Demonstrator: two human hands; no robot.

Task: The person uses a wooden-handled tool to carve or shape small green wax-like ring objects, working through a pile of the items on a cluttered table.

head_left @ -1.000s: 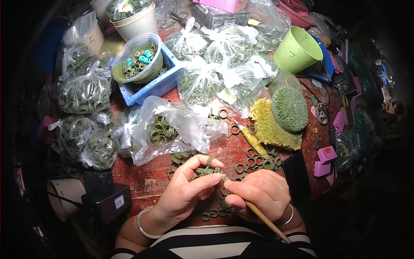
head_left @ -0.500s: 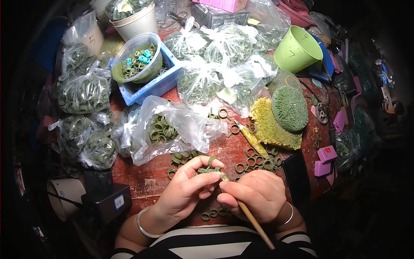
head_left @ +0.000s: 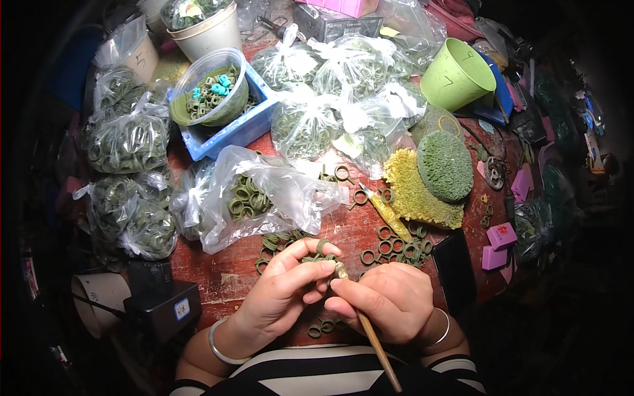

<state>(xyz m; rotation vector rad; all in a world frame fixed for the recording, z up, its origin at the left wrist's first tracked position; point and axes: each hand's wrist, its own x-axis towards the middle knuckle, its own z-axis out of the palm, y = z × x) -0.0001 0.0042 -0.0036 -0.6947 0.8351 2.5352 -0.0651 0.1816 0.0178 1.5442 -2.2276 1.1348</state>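
Note:
Near the table's front edge my left hand (head_left: 284, 284) is closed, its thumb and fingers pinching several small green rings (head_left: 321, 254). My right hand (head_left: 389, 300) is wrapped round a thin wooden-handled tool (head_left: 373, 340) with a pale metal-looking tip. That tip meets the rings at my left fingertips; its exact shape is too small to tell. Loose green rings (head_left: 281, 243) lie just beyond my left hand, more green rings (head_left: 396, 244) beyond my right, and a few green rings (head_left: 323, 327) below my hands.
An opened clear bag (head_left: 228, 221) of rings lies ahead. Behind it stand a blue tray (head_left: 205, 148) with a clear tub (head_left: 191, 119), and tied bags (head_left: 307, 125). Right are a yellow-handled pen-like tool (head_left: 389, 216), yellow sponge (head_left: 409, 195), green round pad (head_left: 446, 165) and black phone-like slab (head_left: 454, 267).
My right hand has shifted slightly left, and the tool's rear end has swung left with it. My left hand keeps its pinch on the rings, almost in place.

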